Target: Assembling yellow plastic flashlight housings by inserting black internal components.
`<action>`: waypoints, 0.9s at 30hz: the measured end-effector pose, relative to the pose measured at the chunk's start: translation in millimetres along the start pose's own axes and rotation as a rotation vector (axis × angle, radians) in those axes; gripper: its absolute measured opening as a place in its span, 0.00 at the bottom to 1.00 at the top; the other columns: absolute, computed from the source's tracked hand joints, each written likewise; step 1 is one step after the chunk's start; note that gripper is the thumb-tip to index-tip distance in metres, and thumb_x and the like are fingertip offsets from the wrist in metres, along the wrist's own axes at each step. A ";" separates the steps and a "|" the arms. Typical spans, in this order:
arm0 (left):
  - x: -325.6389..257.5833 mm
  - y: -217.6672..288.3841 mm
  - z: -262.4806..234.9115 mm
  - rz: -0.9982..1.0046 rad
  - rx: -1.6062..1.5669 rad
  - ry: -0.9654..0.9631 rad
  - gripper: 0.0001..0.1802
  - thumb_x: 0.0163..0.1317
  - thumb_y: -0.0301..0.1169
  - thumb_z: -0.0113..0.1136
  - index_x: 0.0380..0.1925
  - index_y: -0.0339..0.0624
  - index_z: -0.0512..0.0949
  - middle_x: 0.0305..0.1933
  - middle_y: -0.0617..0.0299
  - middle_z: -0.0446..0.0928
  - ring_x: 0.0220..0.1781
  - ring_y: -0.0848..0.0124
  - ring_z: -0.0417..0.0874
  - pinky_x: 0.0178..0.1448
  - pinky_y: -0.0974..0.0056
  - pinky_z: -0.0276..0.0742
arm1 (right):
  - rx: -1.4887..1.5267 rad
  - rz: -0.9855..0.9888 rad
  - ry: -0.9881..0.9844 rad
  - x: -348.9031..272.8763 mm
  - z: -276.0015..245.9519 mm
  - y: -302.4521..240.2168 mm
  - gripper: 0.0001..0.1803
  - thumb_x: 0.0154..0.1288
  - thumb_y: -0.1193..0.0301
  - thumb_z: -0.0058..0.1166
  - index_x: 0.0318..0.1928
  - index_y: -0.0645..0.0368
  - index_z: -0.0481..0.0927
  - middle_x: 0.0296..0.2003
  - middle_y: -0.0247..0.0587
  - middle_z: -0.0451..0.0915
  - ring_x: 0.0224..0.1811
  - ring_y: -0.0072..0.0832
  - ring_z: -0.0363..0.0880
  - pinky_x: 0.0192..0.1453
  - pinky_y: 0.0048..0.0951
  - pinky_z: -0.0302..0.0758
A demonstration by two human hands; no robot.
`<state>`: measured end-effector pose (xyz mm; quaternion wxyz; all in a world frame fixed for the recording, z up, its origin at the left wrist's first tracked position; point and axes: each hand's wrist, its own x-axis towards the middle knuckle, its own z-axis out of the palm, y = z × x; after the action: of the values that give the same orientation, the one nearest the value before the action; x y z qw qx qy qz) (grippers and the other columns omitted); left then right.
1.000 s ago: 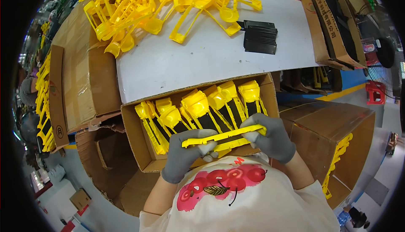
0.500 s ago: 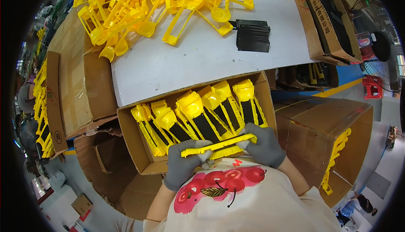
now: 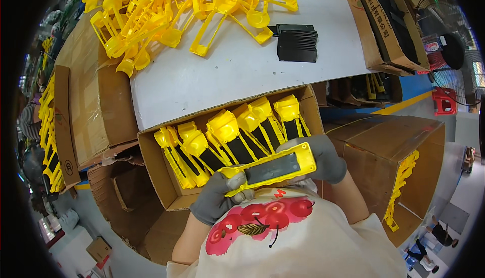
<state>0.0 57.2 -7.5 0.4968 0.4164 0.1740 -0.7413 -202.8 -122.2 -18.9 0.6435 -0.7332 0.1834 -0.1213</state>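
Observation:
Both my hands wear grey gloves and grip one yellow plastic frame (image 3: 306, 158) fitted with a dark panel (image 3: 273, 169). My left hand (image 3: 216, 197) is closed round its left end, thumb laid over the face. At the other end my right hand (image 3: 326, 158) grips from behind and above, its fingers partly hidden by the frame. The frame is tilted with its panel face up toward me. Just beyond it, an open cardboard box (image 3: 174, 202) holds a row of several yellow frames (image 3: 225, 126) with black panels, leaning side by side.
A white table (image 3: 202, 83) carries a heap of yellow frames (image 3: 151, 15) and a stack of black panels (image 3: 297, 43). Cardboard boxes stand left (image 3: 113, 106) and right (image 3: 374, 131), the right one holding yellow parts. Another box (image 3: 386, 30) with black pieces sits at the table's right edge.
The yellow frame has turned from edge-on to face up, so its dark panel now shows. Both hands stay on it, the left slightly lower.

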 end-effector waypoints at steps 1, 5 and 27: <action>0.5 -1.0 0.3 0.003 -0.002 0.001 0.23 0.62 0.32 0.63 0.53 0.31 0.70 0.39 0.54 0.79 0.29 0.72 0.82 0.28 0.77 0.77 | -0.072 -0.104 0.037 1.4 1.1 -0.3 0.27 0.47 0.68 0.75 0.49 0.59 0.81 0.38 0.40 0.85 0.40 0.32 0.86 0.48 0.26 0.79; -2.2 -1.9 2.6 -0.001 -0.033 -0.083 0.20 0.64 0.31 0.60 0.52 0.31 0.70 0.38 0.54 0.78 0.28 0.74 0.80 0.27 0.77 0.75 | -0.041 -0.276 0.055 -0.9 2.4 11.6 0.28 0.45 0.68 0.76 0.48 0.60 0.80 0.39 0.42 0.85 0.39 0.33 0.86 0.45 0.27 0.80; -10.4 13.6 17.0 0.480 0.473 0.006 0.22 0.61 0.24 0.57 0.56 0.28 0.73 0.44 0.49 0.81 0.35 0.65 0.86 0.33 0.69 0.83 | 0.427 0.461 0.284 5.0 9.8 25.6 0.14 0.73 0.63 0.46 0.52 0.57 0.76 0.31 0.35 0.80 0.22 0.16 0.76 0.23 0.16 0.73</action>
<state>6.0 45.9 12.9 0.5462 0.5516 -0.1045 -0.6217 -197.1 -118.2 -45.8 0.7609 -0.4971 0.4025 -0.1091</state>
